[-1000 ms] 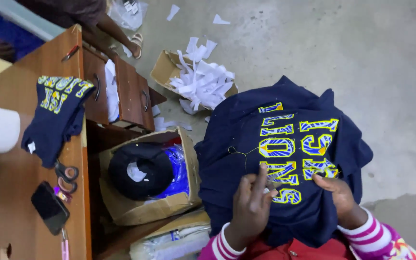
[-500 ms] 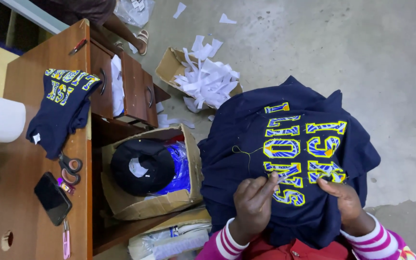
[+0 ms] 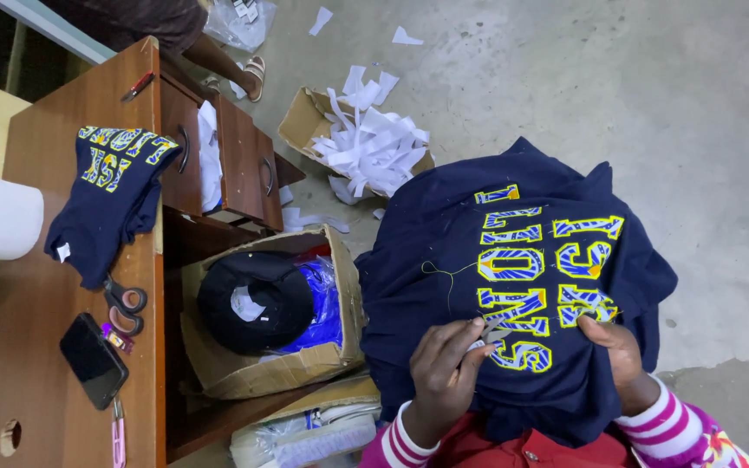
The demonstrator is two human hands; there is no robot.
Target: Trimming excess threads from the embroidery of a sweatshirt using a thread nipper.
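Observation:
A navy garment (image 3: pixel 513 286) with yellow-and-blue embroidered letters lies spread over my lap. My left hand (image 3: pixel 444 368) is pinched on a small grey metal tool (image 3: pixel 493 334), its tip against the lower letters. My right hand (image 3: pixel 613 347) grips the fabric beside the lettering and holds it taut. A loose yellow thread (image 3: pixel 444 273) trails over the cloth left of the letters. My sleeves are striped pink and white.
A wooden desk (image 3: pixel 45 364) on the left holds a second navy garment (image 3: pixel 110 199), scissors (image 3: pixel 123 308), a black phone (image 3: pixel 93 360) and a white paper roll (image 3: pixel 2 217). A cardboard box (image 3: pixel 305 364) with a black cap stands below. Another box (image 3: pixel 301 121) holds white scraps. Another person's foot (image 3: pixel 253 69) is at the top.
The view has shifted slightly. My left hand's fingers have closed in a little on the lettering; my right hand keeps its hold on the cloth.

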